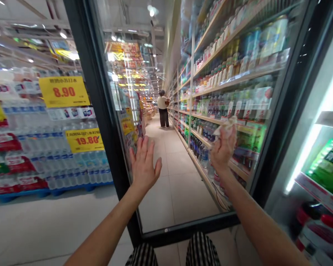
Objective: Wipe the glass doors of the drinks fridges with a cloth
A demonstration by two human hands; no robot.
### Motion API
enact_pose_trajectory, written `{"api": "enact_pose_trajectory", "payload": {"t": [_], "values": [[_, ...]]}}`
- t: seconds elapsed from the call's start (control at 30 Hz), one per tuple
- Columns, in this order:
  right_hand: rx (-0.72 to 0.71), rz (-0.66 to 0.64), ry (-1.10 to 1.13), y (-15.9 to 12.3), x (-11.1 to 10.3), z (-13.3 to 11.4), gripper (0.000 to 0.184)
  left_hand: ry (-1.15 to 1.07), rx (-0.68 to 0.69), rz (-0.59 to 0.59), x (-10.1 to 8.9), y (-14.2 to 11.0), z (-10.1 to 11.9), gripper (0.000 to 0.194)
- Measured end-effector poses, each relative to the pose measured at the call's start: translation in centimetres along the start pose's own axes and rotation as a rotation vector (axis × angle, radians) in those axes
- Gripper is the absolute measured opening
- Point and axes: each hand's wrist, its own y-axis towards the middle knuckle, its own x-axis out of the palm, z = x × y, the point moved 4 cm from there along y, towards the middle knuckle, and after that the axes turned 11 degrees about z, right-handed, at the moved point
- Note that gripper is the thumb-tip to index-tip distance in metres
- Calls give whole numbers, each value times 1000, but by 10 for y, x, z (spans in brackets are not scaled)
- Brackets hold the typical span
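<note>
A black-framed glass door [158, 207] stands swung out in front of me. My left hand [144, 162] is spread against the lower left of the pane, near the frame, with its fingers apart and nothing in it. On the right side of the glass, my right hand [224, 149] grips a pale crumpled cloth [228, 127] that shows above the fingers. The cloth appears to touch the pane; slight blur hides its exact folds. Through the glass, shelves of bottles [202, 155] run along the right.
Right of the door is a lit cooler with a green package [329, 166] and red-capped bottles [322, 232]. Stacked water packs [77, 177] with yellow price signs [64, 92] stand on the left. Far down the aisle a person [163, 109] stands. My knees [202, 249] are below the door.
</note>
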Motion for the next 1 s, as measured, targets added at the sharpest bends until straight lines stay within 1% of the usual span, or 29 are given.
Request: {"api": "enact_pose_trajectory", "payload": {"t": [0.07,0.1,0.13,0.17,0.23,0.27,0.3,0.33,0.43,0.47,0.5,0.53,0.6,0.63,0.67,0.7,0.77,0.8,0.83,0.87,0.9,0.97,1.0], "values": [[-208,-217,63,-10,4,-9,48,-20,16,-15,4,2,4,65],[-292,-295,84,-15,5,-12,47,-24,17,-29,6,3,6,65],[-313,-311,85,-16,5,-12,47,-25,11,-44,9,3,7,65],[-267,-258,66,-14,4,-9,46,-26,7,-56,11,3,8,65],[-58,-45,4,-7,-1,1,47,-28,-1,-64,14,2,9,65],[25,36,-15,-5,-3,3,48,-29,-2,-61,15,1,9,65],[47,59,-10,-6,-4,1,48,-28,-5,-54,15,0,10,66],[2,15,13,-8,-3,-6,48,-24,-7,-45,15,0,10,66],[-308,-279,114,-24,1,-27,46,-14,-2,-36,14,-2,10,67],[-349,-319,120,-27,1,-27,45,-15,5,-39,13,-2,10,67],[-323,-296,105,-27,0,-23,46,-18,14,-45,13,-2,10,68],[-237,-218,74,-23,-2,-16,46,-21,22,-49,13,-3,10,68],[-9,-18,2,-17,-7,-3,48,-22,29,-48,13,-4,12,69],[49,30,-12,-17,-8,-3,49,-19,26,-41,13,-5,13,69],[43,15,-9,-19,-7,-8,50,-15,20,-35,13,-5,15,69],[-28,-51,11,-24,-6,-19,50,-11,11,-28,14,-6,16,69],[-273,-242,86,-40,-4,-43,51,-3,2,-27,14,-9,18,69],[-379,-312,119,-48,-5,-50,50,-2,6,-32,14,-11,18,68],[-434,-347,132,-54,-7,-51,50,-1,14,-41,14,-14,19,67],[-421,-345,121,-57,-9,-45,48,-1,24,-54,13,-17,19,66],[-333,-304,87,-57,-13,-33,47,-2,33,-68,12,-20,20,65],[-65,-169,-12,-53,-23,-1,48,-9,53,-91,11,-28,24,62],[47,-111,-51,-53,-28,12,49,-22,70,-101,11,-32,28,59]]}}
